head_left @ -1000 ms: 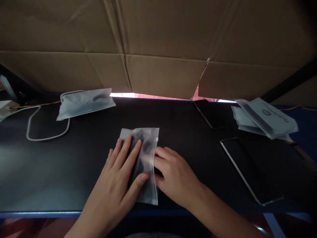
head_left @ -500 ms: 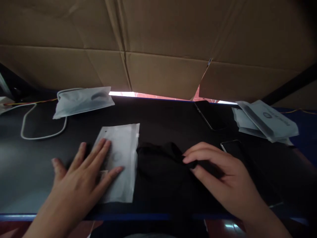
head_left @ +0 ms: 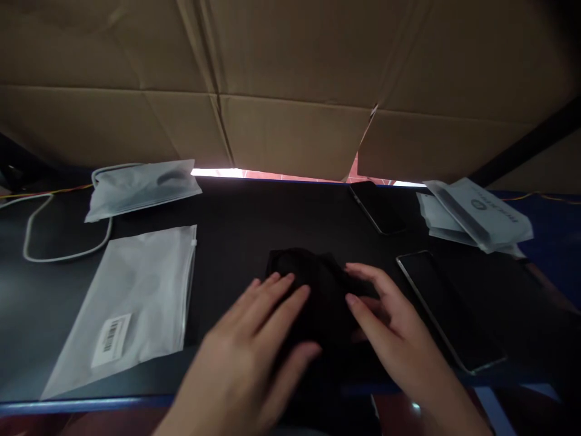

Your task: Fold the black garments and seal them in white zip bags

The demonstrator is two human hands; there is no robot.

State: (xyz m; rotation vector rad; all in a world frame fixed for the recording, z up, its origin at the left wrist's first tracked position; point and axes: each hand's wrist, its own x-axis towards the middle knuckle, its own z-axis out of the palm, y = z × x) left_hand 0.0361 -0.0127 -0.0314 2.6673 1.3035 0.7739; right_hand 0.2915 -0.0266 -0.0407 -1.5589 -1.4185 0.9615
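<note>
A folded piece of black cloth (head_left: 313, 290) lies on the dark table before me, hard to tell apart from the surface. My left hand (head_left: 258, 339) rests flat on its left part with fingers stretched out. At the cloth's right edge is my right hand (head_left: 385, 321), its thumb and fingers curved but apart. Whether the right fingertips press the cloth is too dark to see. Left of my left hand, a frosted zip bag (head_left: 149, 278) with a barcode label (head_left: 111, 340) lies flat.
A filled frosted bag (head_left: 145, 188) sits over a white cable (head_left: 68, 257) at back left. Two phones (head_left: 449, 309) (head_left: 376, 206) lie right of the cloth. Several printed bags (head_left: 481, 215) are stacked at far right. Cardboard (head_left: 290, 79) stands behind the table.
My left hand has moved right, from the zip bag onto the black cloth. The bag now lies further left with its label showing. My right hand's pinch on the cloth has loosened.
</note>
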